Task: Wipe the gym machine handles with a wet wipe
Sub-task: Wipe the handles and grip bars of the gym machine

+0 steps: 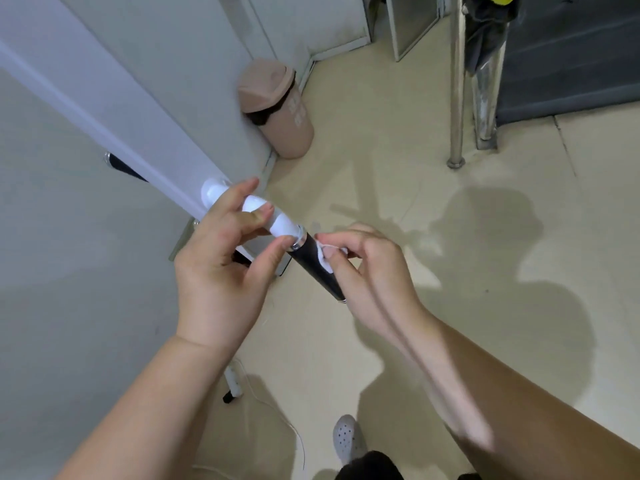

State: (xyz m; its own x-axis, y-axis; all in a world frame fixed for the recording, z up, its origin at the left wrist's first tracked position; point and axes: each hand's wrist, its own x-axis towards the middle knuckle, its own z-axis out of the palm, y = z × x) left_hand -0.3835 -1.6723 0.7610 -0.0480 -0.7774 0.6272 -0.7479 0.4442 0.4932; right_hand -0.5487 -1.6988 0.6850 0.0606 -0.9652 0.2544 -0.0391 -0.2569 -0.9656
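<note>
A white machine bar juts out from a white upright and ends in a black handle grip with a chrome ring. My left hand curls around the white part of the bar, thumb and fingers on it. My right hand pinches a small crumpled white wet wipe against the upper side of the black grip. The far end of the grip sits behind my right hand's fingers.
A pink-brown swing-lid bin stands against the wall behind the bar. Chrome posts and a dark panel are at the back right. A second black handle shows at the left. A white cable and my shoe are on the beige floor.
</note>
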